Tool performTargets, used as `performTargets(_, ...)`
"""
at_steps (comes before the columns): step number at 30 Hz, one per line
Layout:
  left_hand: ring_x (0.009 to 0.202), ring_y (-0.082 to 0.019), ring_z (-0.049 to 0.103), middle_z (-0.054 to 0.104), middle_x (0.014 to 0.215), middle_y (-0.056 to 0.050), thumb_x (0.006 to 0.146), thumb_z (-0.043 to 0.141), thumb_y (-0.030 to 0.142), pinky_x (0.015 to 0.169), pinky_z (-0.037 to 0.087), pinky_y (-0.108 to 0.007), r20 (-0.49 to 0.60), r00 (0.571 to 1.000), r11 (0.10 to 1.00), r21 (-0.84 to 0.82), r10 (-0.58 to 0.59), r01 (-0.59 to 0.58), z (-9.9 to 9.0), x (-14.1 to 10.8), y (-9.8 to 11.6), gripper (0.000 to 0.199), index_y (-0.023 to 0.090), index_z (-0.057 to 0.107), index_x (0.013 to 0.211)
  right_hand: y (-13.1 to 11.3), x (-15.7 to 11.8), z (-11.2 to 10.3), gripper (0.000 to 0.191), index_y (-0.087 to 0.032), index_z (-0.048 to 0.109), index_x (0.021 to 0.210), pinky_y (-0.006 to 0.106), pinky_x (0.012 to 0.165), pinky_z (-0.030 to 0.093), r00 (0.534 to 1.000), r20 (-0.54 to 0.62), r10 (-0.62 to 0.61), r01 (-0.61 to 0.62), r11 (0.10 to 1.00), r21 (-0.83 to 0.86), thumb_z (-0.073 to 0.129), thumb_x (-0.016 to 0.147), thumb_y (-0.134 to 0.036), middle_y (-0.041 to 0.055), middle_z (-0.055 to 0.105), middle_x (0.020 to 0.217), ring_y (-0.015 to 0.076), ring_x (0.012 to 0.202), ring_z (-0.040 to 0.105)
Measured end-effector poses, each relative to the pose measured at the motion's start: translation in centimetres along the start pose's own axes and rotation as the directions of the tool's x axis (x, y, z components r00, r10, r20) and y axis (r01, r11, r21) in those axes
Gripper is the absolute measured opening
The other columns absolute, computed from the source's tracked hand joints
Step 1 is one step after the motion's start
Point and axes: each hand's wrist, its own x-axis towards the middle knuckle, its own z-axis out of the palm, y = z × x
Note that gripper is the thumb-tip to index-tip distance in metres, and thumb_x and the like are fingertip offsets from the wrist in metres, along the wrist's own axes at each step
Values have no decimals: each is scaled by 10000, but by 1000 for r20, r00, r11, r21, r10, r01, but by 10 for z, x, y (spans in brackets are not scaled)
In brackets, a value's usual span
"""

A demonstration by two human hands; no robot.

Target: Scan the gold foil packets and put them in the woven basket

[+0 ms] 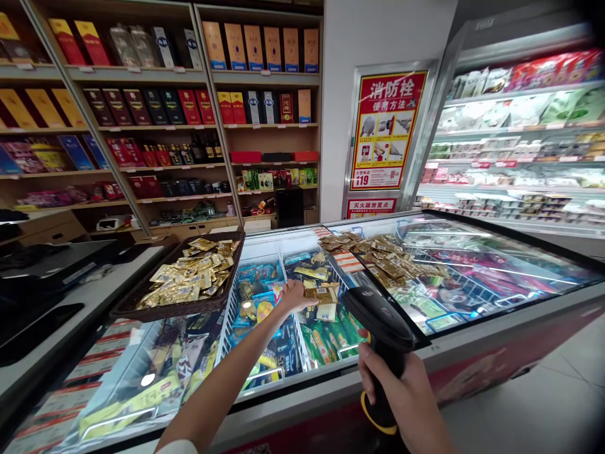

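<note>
Fingers [305,298] of our left hand [293,296] are stretching out loosely, touching a gold sachet [321,294] in the freezer's wire basket [297,337], while our right hand [401,394] is wrapping firmly around a black barcode scanner [382,321].

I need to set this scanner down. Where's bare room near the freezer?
For the barcode scanner, the white counter has a bare strip beside the woven basket. The glass freezer lid is bare right of the gold packets. The open bins under the left hand are crowded with packaged goods, as is the basket.
</note>
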Motion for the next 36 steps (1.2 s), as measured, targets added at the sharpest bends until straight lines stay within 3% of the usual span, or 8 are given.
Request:
performTargets(5,1289,-443,481,583,1283,-191,512,932,470,981,423,-417,-19,1000,998,-67,-16,14,-2,-2,-6,627,188,552,923,-1,-4,2,515,-148,666,848,205,426,385,1000,14,-9,9,1000,-9,855,752,-617,-36,525,513,74,420,437)
performTargets(11,937,-264,677,676,1111,-114,724,779,262,697,471,-291,-105,994,945,-325,10,-44,-6,-37,-37,522,186,492,1154,2,-5,7,579,-141,672,1000,200,413,392,1000,5,9,-9,1000,-17,871,733,-615,-36,560,550,72,412,442)
performTargets(14,868,-216,688,692,1094,-88,785,666,225,663,483,-269,-130,991,885,-460,16,-74,-19,-60,-60,362,188,540,1123,3,-6,16,621,-139,670,1036,208,400,392,999,34,17,-16,999,-33,875,713,-629,-34,569,562,73,411,430)
performTargets(17,820,-216,695,716,969,-69,758,684,268,677,507,-283,-166,986,804,-585,14,-110,-43,-80,-79,278,171,633,1013,6,-6,29,594,-139,657,1000,213,398,402,994,102,33,-27,998,-57,854,736,-634,-39,557,546,80,412,437)
performTargets(20,808,-225,703,732,911,-58,645,808,301,698,532,-298,-300,954,676,-706,-12,-213,-73,-99,-91,386,166,692,988,11,-6,45,591,-128,653,1028,217,405,408,981,184,54,-35,994,-104,818,777,-638,-48,543,523,90,408,457)
performTargets(26,764,-208,721,741,803,-27,541,936,394,724,576,-309,-456,858,464,-829,-236,-313,-123,-131,-99,548,179,620,934,18,-11,80,513,-140,661,940,243,387,362,953,300,40,2,991,-137,782,809,-621,-42,539,501,104,375,445)
performTargets(31,768,-192,732,746,805,1,504,954,426,766,614,-345,-469,815,265,-879,-340,-396,-135,-144,-102,645,205,555,959,16,-15,95,462,-155,659,907,252,393,360,936,350,40,2,993,-118,771,829,-596,-41,543,513,105,374,436)
performTargets(36,728,-180,743,751,778,21,500,950,394,750,629,-339,-489,785,233,-872,-380,-431,-135,-147,-101,639,219,535,954,13,-17,98,450,-154,654,966,223,386,356,928,366,64,-23,993,-116,774,827,-565,-48,556,546,81,371,419)
